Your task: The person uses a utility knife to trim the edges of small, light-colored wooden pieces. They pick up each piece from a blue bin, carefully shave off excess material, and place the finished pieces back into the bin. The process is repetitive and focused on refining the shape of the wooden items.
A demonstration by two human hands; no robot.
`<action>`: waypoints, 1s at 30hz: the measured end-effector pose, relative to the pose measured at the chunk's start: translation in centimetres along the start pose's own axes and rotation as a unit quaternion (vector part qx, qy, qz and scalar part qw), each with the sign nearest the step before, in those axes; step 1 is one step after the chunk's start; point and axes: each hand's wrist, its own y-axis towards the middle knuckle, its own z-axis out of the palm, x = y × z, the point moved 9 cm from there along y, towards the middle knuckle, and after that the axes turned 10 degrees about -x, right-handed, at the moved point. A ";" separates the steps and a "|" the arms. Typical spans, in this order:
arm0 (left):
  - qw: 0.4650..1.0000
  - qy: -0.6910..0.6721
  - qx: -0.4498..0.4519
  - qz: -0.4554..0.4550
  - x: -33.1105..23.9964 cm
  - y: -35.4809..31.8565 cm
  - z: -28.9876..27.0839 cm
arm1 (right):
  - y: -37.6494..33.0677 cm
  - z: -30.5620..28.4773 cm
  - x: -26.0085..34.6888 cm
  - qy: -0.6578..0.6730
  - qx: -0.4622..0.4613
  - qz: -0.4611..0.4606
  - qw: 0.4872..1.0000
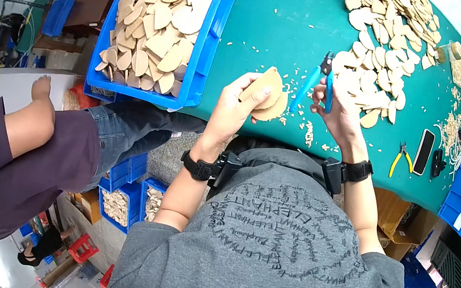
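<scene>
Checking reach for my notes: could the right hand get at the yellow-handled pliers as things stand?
Probably yes: the yellow-handled pliers lie to its right, with bare green tabletop between. However, the right hand holds blue-handled cutters, so its grip would likely need freeing first.

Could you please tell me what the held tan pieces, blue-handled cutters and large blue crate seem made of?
Tan pieces look like matte wood or fibreboard, given their flat beige faces. Blue-handled cutters: dark head, likely metal; smooth, bright handles suggest plastic. Large blue crate: probably smooth plastic, given its evenly coloured, moulded rim.
</scene>
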 end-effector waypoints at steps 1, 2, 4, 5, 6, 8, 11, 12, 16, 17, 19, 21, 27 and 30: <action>0.999 -0.020 0.021 -0.021 -0.1 0.0 0.2 | -1.0 0.4 0.3 0.035 -0.032 0.012 0.999; 0.998 -0.039 0.041 -0.041 -0.4 -0.1 0.4 | -1.6 0.3 0.3 0.069 -0.064 0.025 0.995; 0.992 -0.077 0.075 -0.073 -1.0 -0.3 1.0 | -1.6 0.5 -0.2 0.108 0.026 0.026 0.993; 0.988 -0.096 0.088 -0.083 -1.3 -0.4 1.2 | -1.9 0.6 -0.3 0.126 0.072 0.026 0.989; 0.984 -0.115 0.098 -0.093 -1.4 -0.5 1.3 | -2.9 2.1 0.6 0.131 0.140 0.031 0.981; 0.983 -0.112 0.116 -0.092 -1.5 -0.5 1.3 | -4.2 3.0 0.8 0.157 0.182 0.038 0.970; 0.981 -0.114 0.132 -0.086 -2.0 -0.6 1.5 | -6.0 4.1 1.1 0.134 0.219 0.041 0.966; 0.980 -0.116 0.137 -0.084 -2.2 -0.6 1.7 | -6.3 4.1 1.0 0.103 0.209 0.048 0.971; 0.991 -0.029 0.126 -0.036 -3.4 -0.7 1.8 | -7.0 4.4 0.5 -0.014 0.161 0.038 0.986; 0.993 0.008 0.120 -0.016 -3.7 -0.7 1.8 | -7.1 4.5 0.3 -0.043 0.144 0.032 0.988; 0.993 0.053 0.110 0.012 -4.4 -0.9 1.8 | -6.9 4.3 0.7 -0.182 0.111 -0.043 0.976; 0.992 0.069 0.107 0.025 -5.2 -1.3 2.1 | -7.4 5.2 1.7 -0.213 0.095 -0.090 0.968; 0.987 0.110 0.091 0.072 -5.4 -1.2 2.1 | -8.1 5.9 2.2 -0.249 0.096 -0.056 0.962; 0.983 0.128 0.089 0.100 -5.3 -0.8 2.0 | -7.9 5.8 2.5 -0.256 0.101 -0.082 0.958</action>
